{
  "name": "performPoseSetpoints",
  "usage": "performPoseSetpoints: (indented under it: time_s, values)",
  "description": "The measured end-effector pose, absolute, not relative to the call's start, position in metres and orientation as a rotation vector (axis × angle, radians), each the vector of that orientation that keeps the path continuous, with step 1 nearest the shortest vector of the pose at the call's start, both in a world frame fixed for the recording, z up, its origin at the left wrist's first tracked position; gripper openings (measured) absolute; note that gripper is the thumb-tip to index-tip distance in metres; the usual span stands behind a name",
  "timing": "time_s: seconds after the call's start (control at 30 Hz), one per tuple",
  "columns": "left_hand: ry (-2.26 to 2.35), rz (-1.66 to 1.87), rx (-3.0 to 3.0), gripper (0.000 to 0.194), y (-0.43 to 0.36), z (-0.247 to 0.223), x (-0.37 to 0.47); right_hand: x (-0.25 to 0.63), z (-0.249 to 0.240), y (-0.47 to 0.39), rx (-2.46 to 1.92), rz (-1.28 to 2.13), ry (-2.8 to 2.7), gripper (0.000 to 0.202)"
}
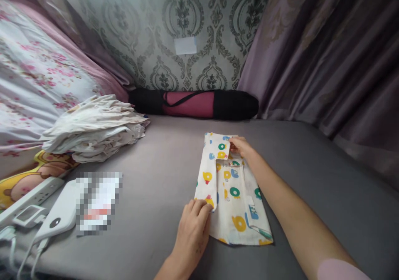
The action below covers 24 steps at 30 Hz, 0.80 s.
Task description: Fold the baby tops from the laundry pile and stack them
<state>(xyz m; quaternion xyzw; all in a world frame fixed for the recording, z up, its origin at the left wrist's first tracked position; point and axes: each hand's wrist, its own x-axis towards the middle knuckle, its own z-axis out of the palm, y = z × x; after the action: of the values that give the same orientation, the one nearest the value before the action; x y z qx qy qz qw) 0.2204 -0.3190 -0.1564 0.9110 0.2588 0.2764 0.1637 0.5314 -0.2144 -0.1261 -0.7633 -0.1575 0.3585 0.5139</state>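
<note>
A small white cotton garment (233, 226) with yellow, green and blue duck-like and letter-like prints lies on the grey sheet in front of me. Its left side is folded inward in a long strip, and another strip runs down its right side. My left hand (193, 226) grips the lower left edge of the fold, fingers curled over the cloth. At the top right, my right hand (240, 146) pinches the corner of the upper flap; its fingertips are partly hidden. Which part of the garment is the sleeve I cannot tell.
A pile of pale folded clothes (102, 126) sits at left. Nearer are a white power strip (40, 199), a white power bank (59, 217) with cables, and a blurred-out packet (99, 203). A black-and-pink long bag (193, 104) lies along the wall, between curtains (299, 55).
</note>
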Motion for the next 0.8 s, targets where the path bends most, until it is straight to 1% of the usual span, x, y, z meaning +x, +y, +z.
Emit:
performPoseSetpoints:
  time_s: [0.2,0.33,0.5,0.6,0.67,0.8]
  values:
    - [0.698,0.782,2.627,0.025,-0.318,-0.164,0.221,0.536,-0.142,-0.228,-1.925,0.841,-0.373,0.009]
    - [0.684,0.802,2.603,0.023,-0.319,-0.165,0.22,0.536,-0.143,-0.231,-1.937,0.8,-0.427,0.005]
    - [0.711,0.84,2.568,0.024,-0.318,-0.165,0.219,0.534,-0.14,-0.235,-1.965,0.767,-0.443,0.034]
    - [0.694,0.839,2.573,0.024,-0.318,-0.165,0.219,0.537,-0.142,-0.24,-2.039,0.703,-0.463,0.043]
    - [0.675,0.841,2.582,0.025,-0.318,-0.164,0.22,0.538,-0.141,-0.242,-2.123,0.598,-0.532,0.041]
    - [0.658,0.823,2.595,0.024,-0.319,-0.16,0.22,0.523,-0.136,-0.237,-2.374,0.122,-0.94,0.032]
